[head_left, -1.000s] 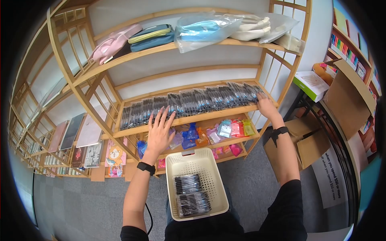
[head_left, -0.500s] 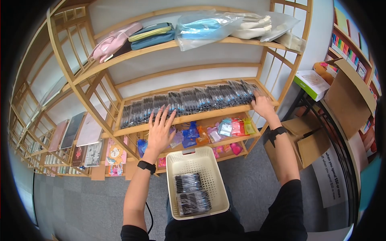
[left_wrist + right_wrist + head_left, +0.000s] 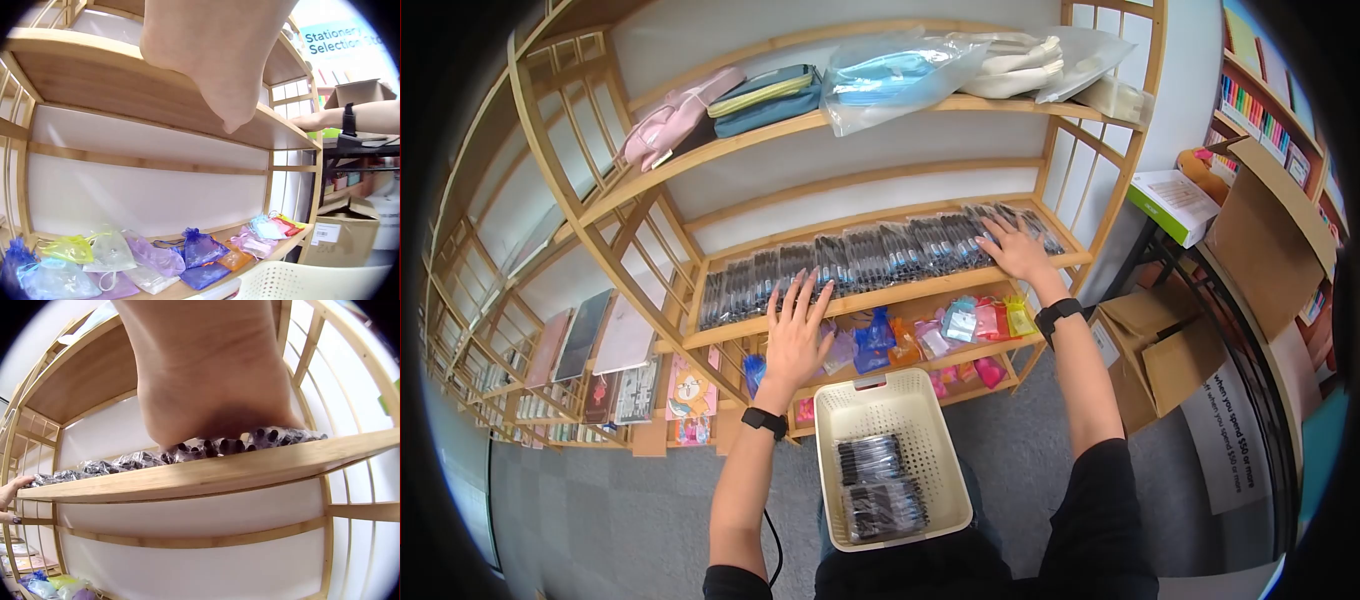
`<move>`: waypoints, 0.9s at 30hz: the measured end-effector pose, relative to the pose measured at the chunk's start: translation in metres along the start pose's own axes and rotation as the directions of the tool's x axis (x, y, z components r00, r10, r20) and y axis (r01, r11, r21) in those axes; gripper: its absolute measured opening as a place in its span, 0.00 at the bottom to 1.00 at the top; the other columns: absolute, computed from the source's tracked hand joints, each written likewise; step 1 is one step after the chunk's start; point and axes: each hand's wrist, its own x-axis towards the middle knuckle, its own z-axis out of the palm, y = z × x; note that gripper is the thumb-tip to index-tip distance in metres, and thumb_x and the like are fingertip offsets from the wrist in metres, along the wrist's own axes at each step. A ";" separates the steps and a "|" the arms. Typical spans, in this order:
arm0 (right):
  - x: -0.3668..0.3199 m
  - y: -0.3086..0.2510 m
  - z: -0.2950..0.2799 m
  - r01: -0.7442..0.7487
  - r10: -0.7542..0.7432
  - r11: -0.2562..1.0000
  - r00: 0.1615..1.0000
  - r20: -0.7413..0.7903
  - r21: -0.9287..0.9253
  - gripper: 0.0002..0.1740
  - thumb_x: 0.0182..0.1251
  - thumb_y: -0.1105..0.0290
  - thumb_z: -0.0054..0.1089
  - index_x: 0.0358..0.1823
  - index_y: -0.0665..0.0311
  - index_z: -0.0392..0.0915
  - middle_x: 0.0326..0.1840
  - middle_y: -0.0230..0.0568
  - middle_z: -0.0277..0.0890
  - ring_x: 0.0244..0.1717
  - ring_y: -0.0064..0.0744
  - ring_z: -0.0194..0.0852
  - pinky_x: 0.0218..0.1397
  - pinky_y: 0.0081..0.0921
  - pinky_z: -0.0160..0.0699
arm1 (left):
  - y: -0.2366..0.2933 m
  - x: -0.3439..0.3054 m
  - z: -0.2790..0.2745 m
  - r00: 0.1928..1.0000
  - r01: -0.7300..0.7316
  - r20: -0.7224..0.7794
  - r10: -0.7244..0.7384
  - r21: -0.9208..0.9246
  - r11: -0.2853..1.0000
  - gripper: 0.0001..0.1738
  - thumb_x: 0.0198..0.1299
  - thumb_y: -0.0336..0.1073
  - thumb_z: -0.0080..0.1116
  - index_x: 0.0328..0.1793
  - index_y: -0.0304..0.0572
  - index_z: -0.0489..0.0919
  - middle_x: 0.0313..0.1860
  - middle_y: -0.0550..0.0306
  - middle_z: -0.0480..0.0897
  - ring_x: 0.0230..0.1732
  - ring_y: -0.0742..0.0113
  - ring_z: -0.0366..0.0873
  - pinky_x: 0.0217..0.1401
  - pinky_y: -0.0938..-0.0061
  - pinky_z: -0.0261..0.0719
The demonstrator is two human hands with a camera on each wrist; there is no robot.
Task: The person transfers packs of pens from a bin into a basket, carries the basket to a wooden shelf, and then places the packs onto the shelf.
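A long row of bagged black pens (image 3: 880, 255) fills the wooden shelf (image 3: 920, 288) from left to right. The left hand (image 3: 796, 325), fingers spread apart, lies at its near edge left of centre; the right hand (image 3: 1017, 250), fingers extended and apart, rests on the row's right part. Nearer, a cream basket (image 3: 957, 470) holds more bagged pens (image 3: 885, 505). Colourful pouches (image 3: 872, 340) lie below, zipped cases (image 3: 765, 105) above.
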 end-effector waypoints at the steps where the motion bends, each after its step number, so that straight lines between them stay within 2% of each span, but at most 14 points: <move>1: -0.002 0.000 -0.002 -0.023 0.023 1.000 1.000 -0.001 -0.001 0.37 0.66 0.32 0.32 0.73 0.39 0.57 0.77 0.33 0.50 0.78 0.54 0.38 0.70 0.75 0.33 | 0.001 0.000 0.001 1.000 0.004 0.004 -0.004 -0.004 1.000 0.45 0.51 0.46 0.65 0.75 0.56 0.57 0.76 0.56 0.55 0.76 0.58 0.49 0.78 0.52 0.40; 13: -0.013 -0.005 -0.004 -0.065 0.063 0.997 0.997 -0.051 -0.036 0.32 0.70 0.42 0.34 0.72 0.42 0.57 0.75 0.36 0.55 0.77 0.57 0.41 0.67 0.79 0.35 | -0.005 -0.002 0.003 0.999 -0.008 -0.042 0.009 0.025 1.000 0.46 0.50 0.46 0.65 0.75 0.55 0.56 0.76 0.56 0.55 0.76 0.57 0.49 0.78 0.52 0.42; 19: -0.012 -0.003 -0.004 -0.064 0.064 0.997 0.998 0.002 -0.045 0.34 0.70 0.39 0.32 0.74 0.43 0.54 0.76 0.37 0.53 0.77 0.57 0.39 0.67 0.79 0.34 | -0.006 -0.004 -0.006 0.999 -0.036 -0.033 0.032 -0.123 0.992 0.48 0.49 0.46 0.65 0.77 0.54 0.54 0.76 0.54 0.54 0.77 0.55 0.47 0.78 0.50 0.42; 21: -0.013 -0.004 -0.006 -0.049 0.048 0.998 0.999 -0.012 -0.047 0.35 0.69 0.38 0.33 0.74 0.43 0.54 0.76 0.37 0.52 0.78 0.54 0.37 0.67 0.78 0.33 | -0.012 -0.005 -0.010 0.999 -0.037 -0.018 0.035 -0.175 0.984 0.45 0.52 0.45 0.63 0.76 0.55 0.55 0.77 0.54 0.53 0.78 0.55 0.46 0.78 0.50 0.39; 23: -0.018 -0.003 -0.007 -0.015 0.012 0.998 0.999 -0.049 -0.058 0.36 0.69 0.37 0.33 0.74 0.43 0.54 0.77 0.37 0.51 0.78 0.53 0.37 0.68 0.78 0.33 | -0.023 -0.003 -0.017 0.997 -0.001 -0.078 -0.010 -0.143 0.990 0.39 0.53 0.44 0.60 0.73 0.52 0.62 0.76 0.52 0.56 0.78 0.55 0.46 0.78 0.48 0.38; 24: -0.022 -0.001 -0.008 0.016 -0.022 0.998 0.996 -0.083 -0.068 0.36 0.69 0.36 0.33 0.74 0.44 0.54 0.77 0.37 0.51 0.78 0.52 0.37 0.68 0.77 0.33 | -0.035 -0.002 -0.015 0.985 0.026 -0.167 -0.039 -0.079 0.997 0.34 0.56 0.43 0.56 0.70 0.50 0.65 0.75 0.51 0.58 0.78 0.53 0.46 0.78 0.47 0.37; 26: -0.024 0.005 -0.004 0.027 -0.032 0.998 0.997 -0.077 -0.059 0.36 0.69 0.37 0.34 0.74 0.44 0.54 0.76 0.37 0.52 0.78 0.52 0.37 0.68 0.77 0.33 | -0.062 -0.009 -0.016 0.949 0.238 -0.195 -0.249 -0.077 0.968 0.32 0.58 0.43 0.53 0.70 0.49 0.66 0.73 0.48 0.60 0.76 0.48 0.49 0.77 0.47 0.40; 27: -0.026 0.008 -0.002 0.047 -0.050 0.998 0.996 -0.068 -0.049 0.36 0.69 0.37 0.34 0.74 0.44 0.54 0.76 0.37 0.52 0.78 0.52 0.38 0.68 0.77 0.34 | -0.077 -0.013 -0.012 0.928 0.313 -0.185 -0.324 -0.090 0.946 0.32 0.58 0.45 0.54 0.71 0.52 0.66 0.73 0.47 0.60 0.74 0.44 0.52 0.75 0.45 0.42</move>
